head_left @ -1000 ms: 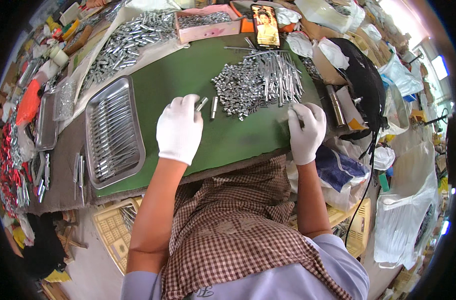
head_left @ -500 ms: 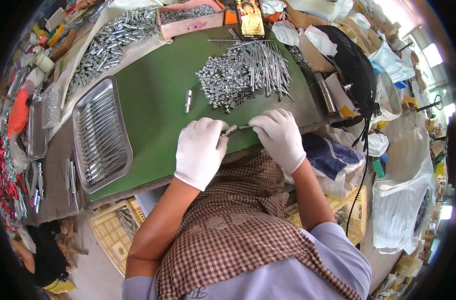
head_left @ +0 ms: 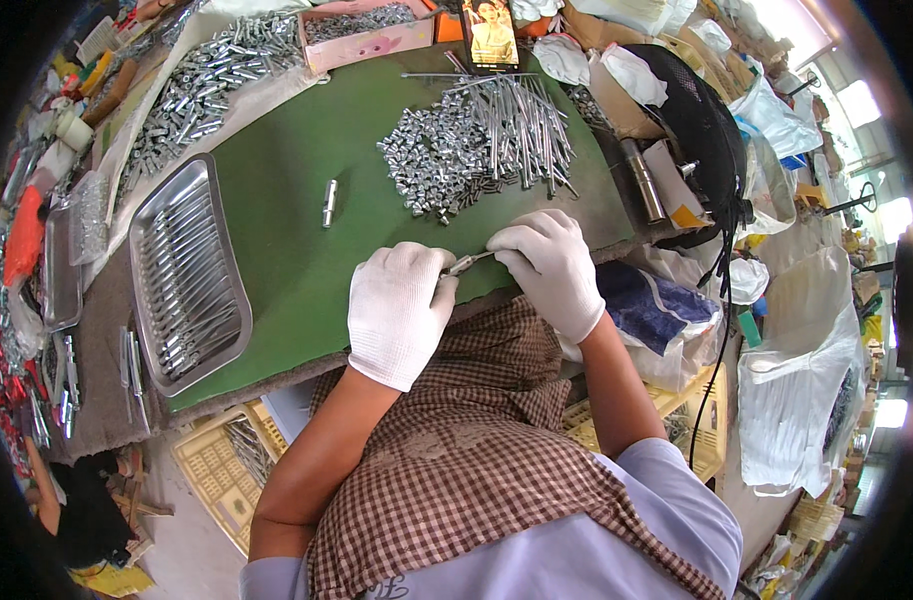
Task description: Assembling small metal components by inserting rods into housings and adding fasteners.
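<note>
White knitted gloves cover both hands, which meet close together over the near part of the green mat (head_left: 276,230). My left hand (head_left: 400,312) is closed on one end of a small silver metal cylinder (head_left: 462,264). A thin metal rod (head_left: 483,255) runs from the cylinder into my right hand (head_left: 550,272), whose thumb and fingertips pinch it. Beyond my hands lies a heap of short metal sleeves (head_left: 426,155), with a bundle of long thin rods (head_left: 521,130) against its right side. One loose metal cylinder (head_left: 329,203) lies apart on the mat.
At left, a steel tray (head_left: 242,310) holds a row of rods with thicker ends. Behind it are many metal cylinders (head_left: 201,90) on a cloth and a pink box (head_left: 371,45) of small parts. A phone (head_left: 491,35) stands at the back; a black mesh bag (head_left: 701,140) sits right.
The loose cylinder has shifted left across the mat. The whole view has moved slightly. Both hands keep their grip on the cylinder and rod, with only small motion.
</note>
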`<state>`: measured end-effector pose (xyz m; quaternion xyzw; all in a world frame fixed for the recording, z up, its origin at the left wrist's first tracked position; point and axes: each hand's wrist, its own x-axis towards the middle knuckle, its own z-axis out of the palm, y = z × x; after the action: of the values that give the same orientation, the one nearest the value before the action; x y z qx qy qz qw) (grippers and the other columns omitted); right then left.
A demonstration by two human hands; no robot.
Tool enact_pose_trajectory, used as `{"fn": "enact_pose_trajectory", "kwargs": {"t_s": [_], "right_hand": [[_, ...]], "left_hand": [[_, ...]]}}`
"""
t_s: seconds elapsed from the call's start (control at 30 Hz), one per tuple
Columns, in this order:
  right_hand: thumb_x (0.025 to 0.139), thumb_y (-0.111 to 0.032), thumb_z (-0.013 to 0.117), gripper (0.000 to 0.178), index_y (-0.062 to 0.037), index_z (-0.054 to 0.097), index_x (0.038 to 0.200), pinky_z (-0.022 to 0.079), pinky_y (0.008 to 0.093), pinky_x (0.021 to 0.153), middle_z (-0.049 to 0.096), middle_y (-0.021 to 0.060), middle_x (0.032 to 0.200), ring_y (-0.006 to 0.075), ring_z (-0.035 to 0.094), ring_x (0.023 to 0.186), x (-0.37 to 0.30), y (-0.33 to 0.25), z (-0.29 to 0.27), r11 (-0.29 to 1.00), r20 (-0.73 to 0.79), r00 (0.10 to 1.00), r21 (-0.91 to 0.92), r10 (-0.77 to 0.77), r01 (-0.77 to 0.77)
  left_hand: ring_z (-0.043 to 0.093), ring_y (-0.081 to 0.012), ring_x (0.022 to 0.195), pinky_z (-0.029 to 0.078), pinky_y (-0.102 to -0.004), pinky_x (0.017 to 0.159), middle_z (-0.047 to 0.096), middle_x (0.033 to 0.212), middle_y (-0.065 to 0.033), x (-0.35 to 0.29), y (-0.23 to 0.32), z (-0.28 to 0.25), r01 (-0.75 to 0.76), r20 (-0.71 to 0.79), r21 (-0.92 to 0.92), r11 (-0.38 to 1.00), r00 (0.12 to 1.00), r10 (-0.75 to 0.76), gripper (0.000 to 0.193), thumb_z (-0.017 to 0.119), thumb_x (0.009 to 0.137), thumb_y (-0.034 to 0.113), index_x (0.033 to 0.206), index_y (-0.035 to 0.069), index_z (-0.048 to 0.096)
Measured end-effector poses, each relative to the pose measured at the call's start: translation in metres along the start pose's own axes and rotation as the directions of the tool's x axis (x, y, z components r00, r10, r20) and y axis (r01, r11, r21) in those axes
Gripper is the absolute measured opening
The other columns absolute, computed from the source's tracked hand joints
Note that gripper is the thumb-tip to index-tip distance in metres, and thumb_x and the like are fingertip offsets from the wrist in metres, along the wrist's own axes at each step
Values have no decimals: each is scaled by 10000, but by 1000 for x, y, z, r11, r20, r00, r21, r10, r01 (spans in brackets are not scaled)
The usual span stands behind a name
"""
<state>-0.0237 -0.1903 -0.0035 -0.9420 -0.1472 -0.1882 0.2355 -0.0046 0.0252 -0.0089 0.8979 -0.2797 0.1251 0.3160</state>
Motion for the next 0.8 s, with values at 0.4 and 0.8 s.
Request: {"fn": "enact_pose_trajectory", "kwargs": {"t_s": [0.4,0.8], "right_hand": [[780,-105,740,87,-127,725,863,499,442,862,701,59,917,305,655,937,17,5,-3,996,-49,998,77,-37,41],[814,-230,734,88,-143,735,825,476,459,810,709,93,887,319,672,879,52,28,18,944,-112,957,-167,269,-285]], "left_hand": [[625,-333,811,475,-459,747,641,879,-91,-1,-1,0,-23,-7,-16,1000,1000,23,131,744,788,91,905,100,687],[627,-323,804,482,-446,742,647,864,-88,1,0,0,-14,-19,-41,999,1000,13,104,741,785,96,883,109,711]]}}
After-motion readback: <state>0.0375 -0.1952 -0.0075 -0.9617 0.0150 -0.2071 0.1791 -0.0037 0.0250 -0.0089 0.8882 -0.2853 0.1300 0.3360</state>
